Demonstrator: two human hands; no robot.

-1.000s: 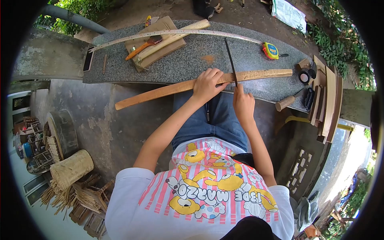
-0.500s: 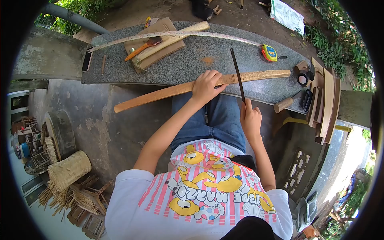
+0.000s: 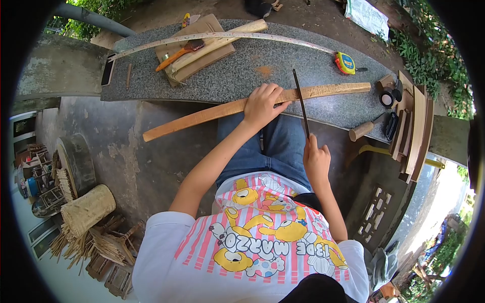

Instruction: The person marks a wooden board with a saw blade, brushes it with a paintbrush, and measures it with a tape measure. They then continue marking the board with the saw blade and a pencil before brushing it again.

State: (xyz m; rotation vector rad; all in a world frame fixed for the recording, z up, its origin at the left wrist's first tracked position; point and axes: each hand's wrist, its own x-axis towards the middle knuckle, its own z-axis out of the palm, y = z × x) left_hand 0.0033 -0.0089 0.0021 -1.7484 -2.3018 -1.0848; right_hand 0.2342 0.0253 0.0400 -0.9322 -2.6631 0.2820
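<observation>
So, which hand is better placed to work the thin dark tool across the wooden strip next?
Probably the right hand: it grips the near end of the thin dark tool, which crosses the wooden strip. The left hand looks busy holding the strip.

- T-shirt: white body, loose white short sleeves.
- Front print: vertical pink stripes, yellow cartoon figures, white lettering with dark outlines, reading "13DE MARZO".
- Trousers: blue denim.
- Left hand, right hand, forearms: bare.
</observation>
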